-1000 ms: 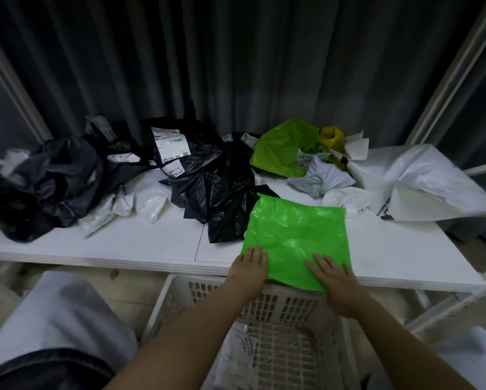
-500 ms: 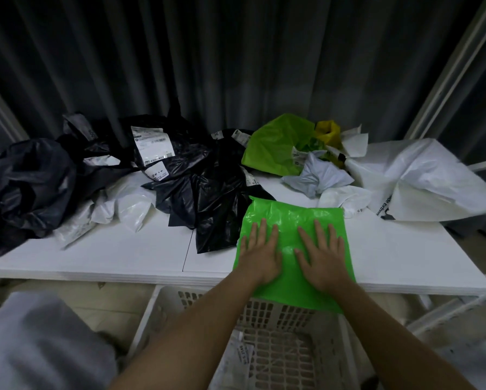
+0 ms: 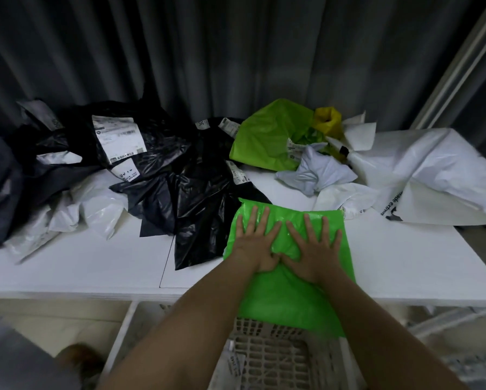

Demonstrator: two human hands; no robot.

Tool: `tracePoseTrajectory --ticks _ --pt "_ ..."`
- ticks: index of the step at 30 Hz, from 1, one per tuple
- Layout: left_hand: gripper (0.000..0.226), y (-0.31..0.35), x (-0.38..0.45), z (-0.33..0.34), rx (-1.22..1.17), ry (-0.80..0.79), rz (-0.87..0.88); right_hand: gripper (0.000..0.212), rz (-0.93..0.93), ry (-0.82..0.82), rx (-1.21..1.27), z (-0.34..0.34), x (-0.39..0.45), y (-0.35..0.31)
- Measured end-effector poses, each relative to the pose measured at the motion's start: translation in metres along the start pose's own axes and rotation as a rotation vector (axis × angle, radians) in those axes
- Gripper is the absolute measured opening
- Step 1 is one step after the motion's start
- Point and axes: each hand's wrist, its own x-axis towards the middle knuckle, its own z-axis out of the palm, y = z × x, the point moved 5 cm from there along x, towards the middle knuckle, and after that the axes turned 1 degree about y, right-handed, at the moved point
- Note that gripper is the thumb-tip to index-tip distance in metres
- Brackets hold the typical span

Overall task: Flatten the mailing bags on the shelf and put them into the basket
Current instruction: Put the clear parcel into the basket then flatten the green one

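A: Hands first: a second ago both sat at the near edge of the bright green mailing bag point(image 3: 315, 229), near its corners; now the left hand point(image 3: 254, 243) and right hand point(image 3: 312, 249) lie side by side on its middle, thumbs nearly touching.

B: Grasping it?

A: No. Both are released, with fingers straight and spread, palms pressing down on the plastic. Nothing is pinched or curled round.

B: What does that mean for the job?

A: My reading is that the smoothing stroke runs from the near edge toward the far edge, pushing air and creases out. The far part looks flat, though a few wrinkles gather between the thumbs. The step into the basket point(image 3: 278, 358) is not yet done.

B: Where exactly is the bag?

A: On the white shelf point(image 3: 405, 263), right of centre, touching a crumpled black bag point(image 3: 202, 215) on its left. Its near end overhangs the shelf's front edge and hangs above the basket below.

B: And its lie?

A: Long axis runs near to far, leaning slightly left at the far end. Which end is the opening, I cannot tell.
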Motion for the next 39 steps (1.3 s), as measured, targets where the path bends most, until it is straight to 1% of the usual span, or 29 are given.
tracePoseTrajectory --ticks 4,7,9,11,18,20,22,26,29,30,33,34,36,39 --pt "0.082 -0.005 0.007 0.008 -0.050 -0.105 -0.035 0.101 0.018 -0.054 0.041 0.005 0.004 0.004" --pt "0.081 -0.006 0.008 0.016 -0.102 -0.153 -0.052 0.103 0.026 -0.087 0.056 0.009 0.006 0.005" --pt "0.081 -0.006 0.008 0.019 -0.123 -0.170 -0.055 0.091 0.035 -0.117 0.056 0.010 0.006 0.006" --pt "0.080 -0.006 0.009 0.020 -0.136 -0.177 -0.050 0.085 0.038 -0.128 0.067 0.010 0.005 0.006" --pt "0.080 -0.008 0.007 0.015 -0.137 -0.191 -0.047 0.082 0.034 -0.182 0.056 0.005 0.005 0.006" --pt "0.079 -0.009 0.006 0.011 -0.125 -0.173 -0.043 0.081 0.027 -0.189 0.038 0.002 0.006 0.004" --pt "0.077 -0.008 0.000 0.006 -0.126 -0.122 -0.038 0.080 0.018 -0.169 0.022 -0.006 0.005 0.003" --pt "0.067 -0.004 -0.030 -0.002 -0.225 -0.004 -0.034 0.069 0.016 -0.041 0.126 -0.029 -0.011 0.001" --pt "0.061 0.006 -0.055 0.002 -0.233 0.026 -0.008 0.061 -0.027 -0.027 0.153 -0.028 -0.039 -0.009" --pt "0.060 0.012 -0.062 0.005 -0.217 0.034 0.006 0.063 -0.049 -0.021 0.136 -0.025 -0.049 -0.013" --pt "0.059 0.020 -0.070 0.019 -0.209 0.064 0.009 0.094 -0.052 0.007 0.112 -0.007 -0.060 -0.022" --pt "0.060 0.020 -0.070 0.023 -0.200 0.077 0.006 0.098 -0.033 0.011 0.120 0.000 -0.061 -0.023" --pt "0.060 0.020 -0.069 0.030 -0.189 0.094 0.009 0.098 -0.003 0.010 0.129 0.010 -0.063 -0.023" --pt "0.061 0.019 -0.067 0.037 -0.215 0.078 0.002 0.090 0.013 0.019 0.115 0.020 -0.062 -0.025"
